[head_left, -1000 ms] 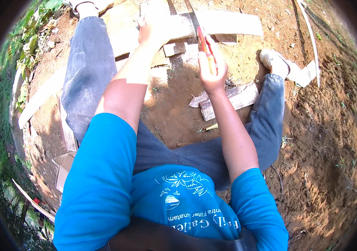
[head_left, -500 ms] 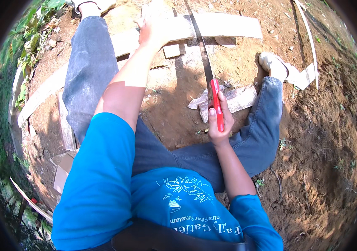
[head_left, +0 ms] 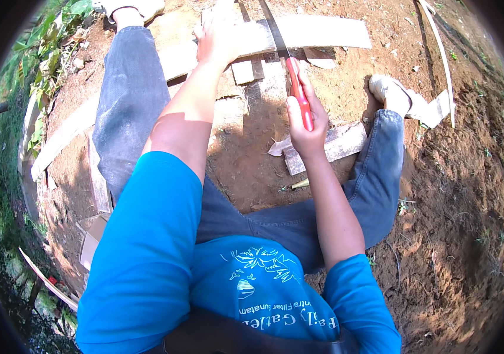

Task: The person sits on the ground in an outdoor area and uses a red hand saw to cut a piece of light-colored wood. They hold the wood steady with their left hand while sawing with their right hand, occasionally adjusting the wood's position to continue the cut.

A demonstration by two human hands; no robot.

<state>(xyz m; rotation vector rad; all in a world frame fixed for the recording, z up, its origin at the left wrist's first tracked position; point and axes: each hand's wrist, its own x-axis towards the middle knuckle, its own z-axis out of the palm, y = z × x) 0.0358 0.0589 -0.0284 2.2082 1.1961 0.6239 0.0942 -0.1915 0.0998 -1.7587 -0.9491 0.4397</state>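
A long pale wooden plank (head_left: 328, 32) runs across the far side, from the right to behind my left leg. My left hand (head_left: 213, 44) lies on it with fingers stretched out, though glare washes out their tips. In my right hand (head_left: 308, 127) is a hand saw (head_left: 300, 94), my fingers wrapped round its red handle. The dark blade (head_left: 273, 26) crosses the plank to the right of my left hand, its far end cut off by the frame. Small wood blocks (head_left: 243, 72) sit beneath the plank.
My legs are spread on brown soil, with a wood offcut (head_left: 337, 147) by my right shin. A thin bent strip (head_left: 440, 53) lies far right. Behind my left leg are another board (head_left: 97, 177) and a cardboard piece (head_left: 92, 236). Green plants (head_left: 42, 65) edge the left.
My right hand has pushed the saw away from me, so its handle is now close to the plank's near edge. My left hand stays on the plank.
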